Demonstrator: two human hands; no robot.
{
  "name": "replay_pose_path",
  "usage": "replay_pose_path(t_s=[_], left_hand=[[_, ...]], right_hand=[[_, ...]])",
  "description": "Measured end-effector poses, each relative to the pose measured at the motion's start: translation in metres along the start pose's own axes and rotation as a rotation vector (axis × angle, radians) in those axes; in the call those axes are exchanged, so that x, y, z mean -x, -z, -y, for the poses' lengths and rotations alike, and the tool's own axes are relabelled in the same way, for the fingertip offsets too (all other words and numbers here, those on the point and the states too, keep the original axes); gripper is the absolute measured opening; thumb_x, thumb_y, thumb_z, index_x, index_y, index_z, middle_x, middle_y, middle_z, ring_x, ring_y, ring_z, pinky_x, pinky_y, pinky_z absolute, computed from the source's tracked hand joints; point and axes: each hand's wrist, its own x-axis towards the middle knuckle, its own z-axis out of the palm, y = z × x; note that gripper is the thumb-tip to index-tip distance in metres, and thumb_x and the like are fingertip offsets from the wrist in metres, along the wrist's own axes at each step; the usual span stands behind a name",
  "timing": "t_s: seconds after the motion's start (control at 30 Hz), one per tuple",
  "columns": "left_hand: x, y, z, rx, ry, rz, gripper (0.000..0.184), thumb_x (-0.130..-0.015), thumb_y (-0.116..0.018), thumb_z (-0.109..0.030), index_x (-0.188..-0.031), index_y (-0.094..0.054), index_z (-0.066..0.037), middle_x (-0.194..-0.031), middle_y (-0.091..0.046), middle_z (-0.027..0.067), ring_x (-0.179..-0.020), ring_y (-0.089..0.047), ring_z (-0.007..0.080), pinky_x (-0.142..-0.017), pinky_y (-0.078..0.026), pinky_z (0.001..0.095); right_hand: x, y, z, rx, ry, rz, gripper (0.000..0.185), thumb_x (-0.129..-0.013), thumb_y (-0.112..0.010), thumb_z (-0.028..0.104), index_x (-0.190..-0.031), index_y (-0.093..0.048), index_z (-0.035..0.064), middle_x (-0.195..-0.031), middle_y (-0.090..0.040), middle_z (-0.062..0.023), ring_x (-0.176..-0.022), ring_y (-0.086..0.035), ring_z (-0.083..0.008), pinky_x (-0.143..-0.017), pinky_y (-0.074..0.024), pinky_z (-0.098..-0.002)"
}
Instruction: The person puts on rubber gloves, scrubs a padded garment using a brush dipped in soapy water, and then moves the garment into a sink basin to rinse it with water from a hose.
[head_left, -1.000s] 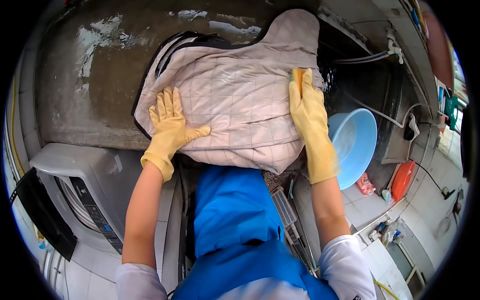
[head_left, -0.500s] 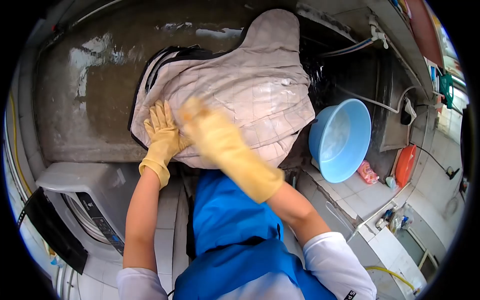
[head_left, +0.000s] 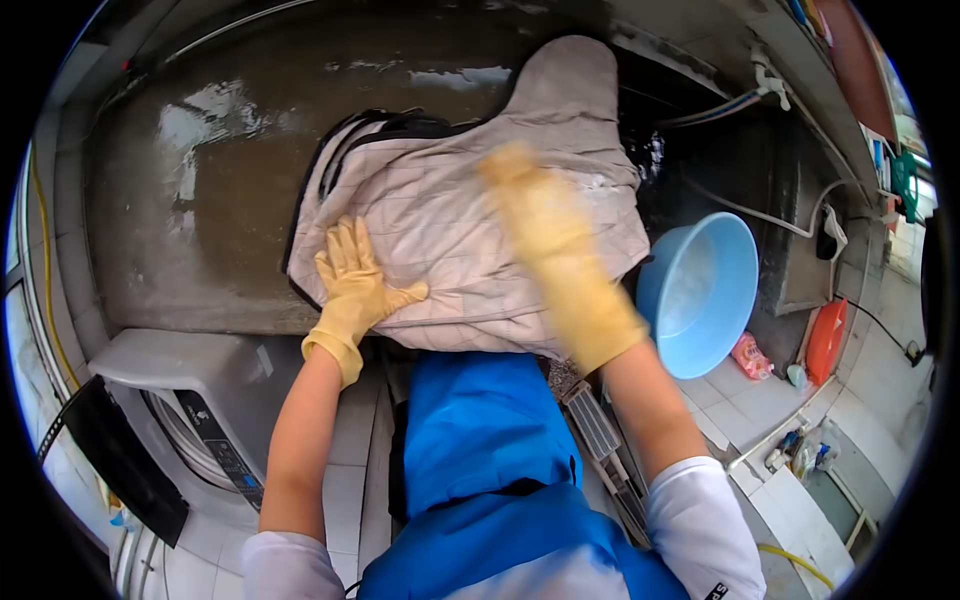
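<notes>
A pale pink quilted piece of fabric (head_left: 420,210) with dark edging lies spread on the wet, dark slab (head_left: 240,230). My left hand (head_left: 352,285), in a yellow rubber glove, presses flat on its lower left part with fingers spread. My right hand (head_left: 525,200), gloved the same way, is over the right half of the fabric. Motion smears its fingers, so whether something is in them cannot be made out. A small whitish patch shows on the fabric to the right of this hand.
A light blue basin (head_left: 700,300) with whitish contents stands at the right, below a tap (head_left: 768,80) with a hose. At lower left is a grey washing machine (head_left: 225,365). A red basin (head_left: 826,342) and a pink packet (head_left: 750,357) are farther right.
My right hand has swept across the fabric, up and to the right, away from my left hand. My left hand stays flat on the fabric. The whole view has shifted slightly.
</notes>
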Motion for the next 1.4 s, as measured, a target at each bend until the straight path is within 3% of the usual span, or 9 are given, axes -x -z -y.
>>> replay_pose_path(t_s=[0.1,0.3,0.37,0.4,0.57,0.97,1.13,1.3,1.4], left_hand=[[0.0,0.002,-0.004,0.003,-0.003,-0.018,0.15,-0.065,-0.074,-0.083,-0.163,0.0,0.003,-0.169,0.0,0.0322,-0.157,0.005,0.0494,-0.122,-0.003,0.0675],[0.004,0.01,0.0,-0.125,-0.025,-0.015,0.137,-0.074,-0.075,-0.073,-0.164,-0.003,0.002,-0.169,-0.005,0.0321,-0.157,-0.003,0.0496,-0.122,-0.007,0.0667],[0.01,0.051,0.002,0.119,-0.107,0.086,0.118,-0.081,-0.074,-0.064,-0.162,-0.019,0.002,-0.168,-0.014,0.031,-0.158,-0.01,0.0463,-0.125,-0.014,0.0565],[0.016,0.061,0.01,0.268,-0.212,-0.153,0.079,-0.093,-0.072,-0.044,-0.152,-0.045,0.0,-0.157,-0.043,0.0278,-0.15,-0.036,0.0403,-0.121,-0.032,0.0458],[-0.044,0.109,0.029,0.497,-0.368,-0.75,0.027,-0.102,-0.06,-0.018,-0.117,-0.07,0.001,-0.114,-0.073,0.0207,-0.112,-0.068,0.0372,-0.098,-0.053,0.0433],[-0.11,0.204,-0.002,0.314,-0.084,0.227,0.049,-0.092,-0.072,-0.052,-0.092,-0.065,-0.004,-0.075,-0.062,0.0042,-0.069,-0.057,0.018,-0.062,-0.044,0.0311],[-0.127,0.185,0.014,0.246,-0.651,-0.459,0.026,-0.099,-0.069,-0.027,-0.097,-0.063,-0.001,-0.088,-0.065,0.0183,-0.082,-0.064,0.0353,-0.073,-0.051,0.0436],[-0.162,0.133,0.031,0.121,-0.375,-0.429,0.02,-0.098,-0.066,-0.018,-0.107,-0.065,0.0,-0.109,-0.068,0.0221,-0.097,-0.065,0.0423,-0.079,-0.052,0.0473],[-0.145,0.135,0.014,0.033,-0.397,-0.911,0.029,-0.098,-0.057,-0.008,-0.123,-0.062,0.003,-0.122,-0.067,0.0256,-0.111,-0.064,0.0439,-0.094,-0.055,0.0437]], right_hand=[[-0.003,0.038,-0.026,-0.035,-0.48,-0.153,0.049,-0.107,-0.046,0.039,-0.139,-0.058,0.0033,-0.104,-0.07,-0.0307,-0.092,-0.067,-0.051,-0.077,-0.0547,-0.0541],[-0.02,-0.034,0.095,-0.22,-0.142,0.163,0.041,-0.104,-0.045,0.048,-0.126,-0.058,0.0156,-0.105,-0.07,-0.0294,-0.095,-0.067,-0.0482,-0.083,-0.0529,-0.0578],[-0.027,-0.025,0.078,-0.225,-0.144,0.141,0.041,-0.103,-0.045,0.05,-0.122,-0.06,0.0158,-0.103,-0.07,-0.0282,-0.096,-0.068,-0.0461,-0.085,-0.0526,-0.0577],[-0.029,0.002,0.056,-0.263,-0.213,0.096,0.043,-0.104,-0.045,0.05,-0.124,-0.062,0.0157,-0.103,-0.071,-0.0278,-0.098,-0.069,-0.0448,-0.086,-0.0527,-0.0572],[-0.006,0.034,-0.03,-0.023,-0.52,0.03,0.063,-0.107,-0.042,0.049,-0.156,-0.042,0.009,-0.132,-0.062,-0.0285,-0.121,-0.06,-0.0455,-0.105,-0.0462,-0.0463],[0.0,0.021,-0.044,-0.095,-0.4,0.044,0.063,-0.111,-0.04,0.043,-0.161,-0.031,0.0066,-0.163,-0.036,-0.023,-0.147,-0.039,-0.042,-0.119,-0.0331,-0.0399],[0.005,0.02,-0.041,-0.115,-0.393,-0.031,0.067,-0.11,-0.041,0.044,-0.162,-0.027,0.0052,-0.157,-0.043,-0.0282,-0.143,-0.042,-0.0437,-0.118,-0.0353,-0.041],[0.013,0.022,-0.038,-0.058,-0.394,-0.078,0.068,-0.109,-0.042,0.044,-0.162,-0.027,0.0048,-0.143,-0.052,-0.0346,-0.131,-0.051,-0.0483,-0.112,-0.0396,-0.0455],[0.025,0.027,-0.036,0.004,-0.506,-0.021,0.072,-0.107,-0.046,0.046,-0.162,-0.027,0.0029,-0.143,-0.053,-0.0338,-0.128,-0.054,-0.0485,-0.11,-0.0425,-0.0474]])
